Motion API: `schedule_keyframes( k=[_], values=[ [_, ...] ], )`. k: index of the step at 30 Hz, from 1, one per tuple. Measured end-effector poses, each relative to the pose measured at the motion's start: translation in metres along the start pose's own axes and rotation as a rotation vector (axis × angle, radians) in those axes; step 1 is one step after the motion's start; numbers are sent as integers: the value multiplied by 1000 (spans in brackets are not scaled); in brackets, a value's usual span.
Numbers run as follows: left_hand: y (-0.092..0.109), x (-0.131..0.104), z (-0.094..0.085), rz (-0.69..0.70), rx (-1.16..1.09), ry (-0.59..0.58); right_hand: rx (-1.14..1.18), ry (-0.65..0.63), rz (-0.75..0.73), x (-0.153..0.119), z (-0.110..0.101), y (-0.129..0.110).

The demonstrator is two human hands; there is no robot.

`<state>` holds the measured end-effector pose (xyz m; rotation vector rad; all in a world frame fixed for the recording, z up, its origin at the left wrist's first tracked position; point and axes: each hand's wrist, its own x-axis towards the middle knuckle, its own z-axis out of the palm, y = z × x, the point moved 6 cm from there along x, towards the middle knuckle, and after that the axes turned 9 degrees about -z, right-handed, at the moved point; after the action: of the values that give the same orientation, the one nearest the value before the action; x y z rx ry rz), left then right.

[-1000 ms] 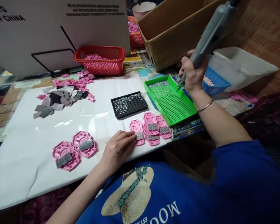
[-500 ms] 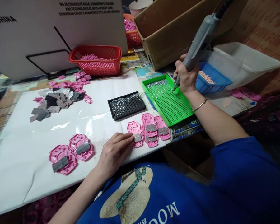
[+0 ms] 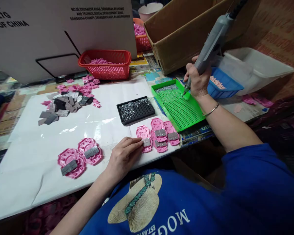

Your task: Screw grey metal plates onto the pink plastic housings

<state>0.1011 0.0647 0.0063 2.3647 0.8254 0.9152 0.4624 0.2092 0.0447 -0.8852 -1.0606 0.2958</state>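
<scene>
The left forearm slants in from the lower left, its hand (image 3: 123,156) palm-down, fingers together and slightly bent, touching a pink shell (image 3: 142,131) near the worktop's (image 3: 39,147) front edge; the thumb's grip is hidden. The shell's long axis runs away from the body. Rightward, a grey powered screwdriver (image 3: 217,40) tilts tip down-left over the green tray (image 3: 183,118), the raised right hand (image 3: 198,80) wrapped round it.

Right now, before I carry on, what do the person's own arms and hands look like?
Both the left hand and the right hand are ungloved, with bare forearms. A thin, silvery bangle circles the right wrist; nothing shows on the left one. The right upper arm wears a plain blue sleeve, ending near the elbow. The left sleeve's end isn't discernible.
</scene>
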Motion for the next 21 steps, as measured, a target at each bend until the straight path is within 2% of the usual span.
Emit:
schedule_keyframes(
  k=[2,6,8,10,12,15,18,21],
  values=[
    [-1,0,1,-14,3,7,-27,30,-49,-8,9,-32],
    [-4,-5,4,-51,-10,22,25,-38,-199,-39,44,-96],
    [-8,-8,6,-107,-23,33,75,-126,-186,-64,67,-119],
    [-11,-11,8,-173,-57,17,157,-147,-135,-93,85,-137],
    [-13,-13,11,-230,-90,-2,246,-254,-25,-124,105,-148],
    [-13,-15,12,-265,-98,-5,349,-405,63,-162,128,-153],
    [-11,-14,11,-237,-63,32,374,-467,116,-182,138,-146],
    [-10,-13,10,-200,-36,65,396,-489,138,-190,143,-140]
  ],
)
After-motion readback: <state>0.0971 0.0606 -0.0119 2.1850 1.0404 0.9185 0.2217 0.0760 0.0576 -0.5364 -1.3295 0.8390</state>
